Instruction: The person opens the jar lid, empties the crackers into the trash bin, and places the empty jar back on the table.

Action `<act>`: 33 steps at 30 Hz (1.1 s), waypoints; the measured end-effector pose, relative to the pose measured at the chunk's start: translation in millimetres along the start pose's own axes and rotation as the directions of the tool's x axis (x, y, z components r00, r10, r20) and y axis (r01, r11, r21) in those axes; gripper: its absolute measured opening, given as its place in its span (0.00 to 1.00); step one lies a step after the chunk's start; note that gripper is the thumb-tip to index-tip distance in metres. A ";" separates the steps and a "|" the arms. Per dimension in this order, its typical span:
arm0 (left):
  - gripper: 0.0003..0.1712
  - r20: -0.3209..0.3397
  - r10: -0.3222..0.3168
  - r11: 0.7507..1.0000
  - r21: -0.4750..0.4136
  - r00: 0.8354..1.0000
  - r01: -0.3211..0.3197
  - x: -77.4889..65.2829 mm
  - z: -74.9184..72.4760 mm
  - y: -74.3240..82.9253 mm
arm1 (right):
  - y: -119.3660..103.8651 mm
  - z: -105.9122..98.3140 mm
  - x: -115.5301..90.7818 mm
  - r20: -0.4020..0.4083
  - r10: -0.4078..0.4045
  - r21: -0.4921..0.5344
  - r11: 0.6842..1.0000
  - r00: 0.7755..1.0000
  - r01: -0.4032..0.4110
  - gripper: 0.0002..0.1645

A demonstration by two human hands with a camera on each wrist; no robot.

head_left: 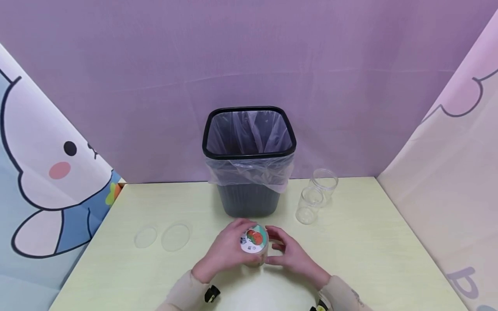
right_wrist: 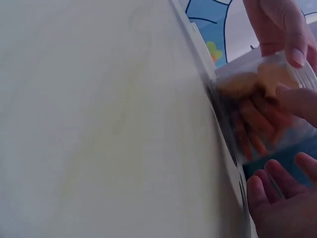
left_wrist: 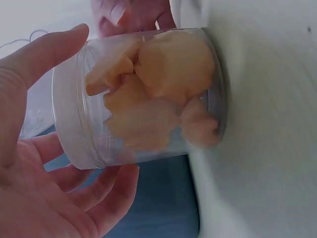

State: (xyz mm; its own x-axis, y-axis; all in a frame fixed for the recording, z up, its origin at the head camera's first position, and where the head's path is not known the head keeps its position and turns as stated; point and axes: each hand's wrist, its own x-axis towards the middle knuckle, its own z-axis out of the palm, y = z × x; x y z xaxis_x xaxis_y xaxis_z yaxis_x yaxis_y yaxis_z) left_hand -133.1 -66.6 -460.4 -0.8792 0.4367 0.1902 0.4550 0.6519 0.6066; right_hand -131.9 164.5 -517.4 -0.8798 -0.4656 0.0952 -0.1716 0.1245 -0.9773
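A clear plastic jar (left_wrist: pixel 163 94) of orange-brown pieces stands on the table in front of the bin. Its label-topped lid (head_left: pixel 254 239) carries orange-red fruit pictures. My left hand (head_left: pixel 231 246) grips the jar near the lid, thumb on one side and fingers curled round the other, as the left wrist view shows. My right hand (head_left: pixel 289 255) is at the jar's right side with fingers loosely bent and spread. In the right wrist view its thumb (right_wrist: pixel 297 101) overlaps the jar, while its other fingers (right_wrist: pixel 280 183) are apart from the wall.
A dark bin (head_left: pixel 249 198) with a plastic liner stands at the back middle. Two clear cups (head_left: pixel 307 209) stand to its right. Two thin clear discs (head_left: pixel 176 237) lie on the left of the table (head_left: pixel 369 242). Printed cloth hangs on the sides.
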 end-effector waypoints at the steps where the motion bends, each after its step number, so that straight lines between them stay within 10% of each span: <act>1: 0.51 0.000 0.001 1.000 0.002 1.000 -0.001 0.3 1.8 1.1 | -0.1 1.5 0.7 0.008 0.000 0.002 1.000 1.000 0.000 0.50; 15: 0.57 0.054 0.029 0.996 -0.089 0.998 -0.024 2.4 2.6 -0.6 | -0.1 5.9 13.2 0.057 0.027 -0.036 0.999 0.998 -0.025 0.57; 23: 0.56 0.141 0.081 0.931 -0.363 0.987 -0.025 2.7 0.6 -23.7 | 0.2 0.5 14.4 0.111 0.079 -0.023 0.997 0.991 -0.077 0.56; 33: 0.54 0.113 0.011 0.896 -0.441 0.994 0.040 -2.8 6.3 -27.6 | 0.7 4.3 13.6 0.095 0.091 0.004 0.996 0.991 -0.092 0.56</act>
State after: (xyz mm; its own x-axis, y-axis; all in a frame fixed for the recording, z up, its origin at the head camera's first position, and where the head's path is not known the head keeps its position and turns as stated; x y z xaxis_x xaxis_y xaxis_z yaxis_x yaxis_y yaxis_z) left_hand -142.3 -81.9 -482.6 -0.8526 0.5112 0.1085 0.3104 0.3283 0.8921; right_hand -142.1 154.4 -517.6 -0.8459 -0.5332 -0.0125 -0.0886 0.1635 -0.9826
